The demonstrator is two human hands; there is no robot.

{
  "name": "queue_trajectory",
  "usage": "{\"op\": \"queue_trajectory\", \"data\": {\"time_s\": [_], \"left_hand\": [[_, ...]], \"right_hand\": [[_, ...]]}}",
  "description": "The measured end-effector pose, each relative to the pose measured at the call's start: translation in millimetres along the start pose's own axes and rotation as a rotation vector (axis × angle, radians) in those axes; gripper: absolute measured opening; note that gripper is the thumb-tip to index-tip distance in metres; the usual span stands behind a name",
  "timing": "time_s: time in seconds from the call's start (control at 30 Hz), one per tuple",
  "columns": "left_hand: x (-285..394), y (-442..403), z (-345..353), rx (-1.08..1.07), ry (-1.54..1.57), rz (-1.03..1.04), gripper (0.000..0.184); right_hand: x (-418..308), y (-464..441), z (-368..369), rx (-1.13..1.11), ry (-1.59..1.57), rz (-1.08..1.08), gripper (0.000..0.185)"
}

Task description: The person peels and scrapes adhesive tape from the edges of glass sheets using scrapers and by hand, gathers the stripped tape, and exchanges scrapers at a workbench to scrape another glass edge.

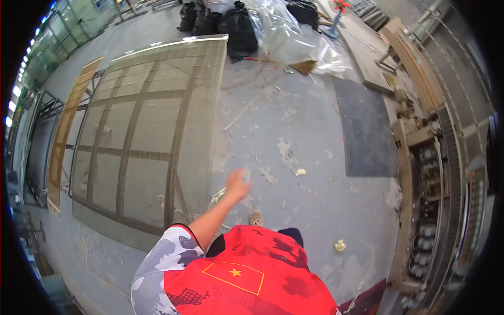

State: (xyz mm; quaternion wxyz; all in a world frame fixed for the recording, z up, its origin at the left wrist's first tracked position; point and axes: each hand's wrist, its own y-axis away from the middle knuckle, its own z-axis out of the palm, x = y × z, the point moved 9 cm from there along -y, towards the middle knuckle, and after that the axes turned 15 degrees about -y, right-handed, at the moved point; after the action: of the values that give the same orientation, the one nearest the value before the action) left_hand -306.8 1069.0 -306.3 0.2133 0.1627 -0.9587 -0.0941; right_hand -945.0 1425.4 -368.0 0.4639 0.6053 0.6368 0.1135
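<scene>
My left hand [238,186] reaches forward from a grey camouflage sleeve, low in the middle of the view. Motion blurs its fingers, and I cannot make out anything in them. It hangs over the grey floor, nearest to the right edge of a large glass sheet [152,126] on a dark metal frame. A pale looped cord [218,196] shows beside my wrist. My right hand is outside the picture.
A long machine [425,210] runs along the right. Black bags [239,30] and clear plastic sheeting [286,39] lie ahead, near a fan [336,18]. A dark mat [367,128] and scattered scraps lie on the floor. A wooden-coloured frame [68,136] stands left.
</scene>
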Motion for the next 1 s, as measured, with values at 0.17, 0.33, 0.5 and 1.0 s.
{"op": "queue_trajectory", "data": {"time_s": [0.17,0.33,0.5,1.0], "left_hand": [[137.1,-123.8,-43.5,0.124,0.163,0.147,0.07],[114.3,-259.3,-37.0,0.12,0.039,0.039,0.067],[23.5,-348.9,-84.3,0.171,0.064,-0.335,0.062],[-118.8,-696.5,-271.9,0.701,0.339,-0.718,0.039]], "right_hand": [[-154.6,-40.2,128.2,-0.194,0.006,-0.001,0.019],[-351.0,-119.1,261.8,-0.342,0.125,-0.099,0.019],[-669.2,-182.9,402.8,-0.422,0.343,-0.388,0.02],[-1160.8,89.5,953.8,-0.853,0.115,-0.784,0.025]]}}
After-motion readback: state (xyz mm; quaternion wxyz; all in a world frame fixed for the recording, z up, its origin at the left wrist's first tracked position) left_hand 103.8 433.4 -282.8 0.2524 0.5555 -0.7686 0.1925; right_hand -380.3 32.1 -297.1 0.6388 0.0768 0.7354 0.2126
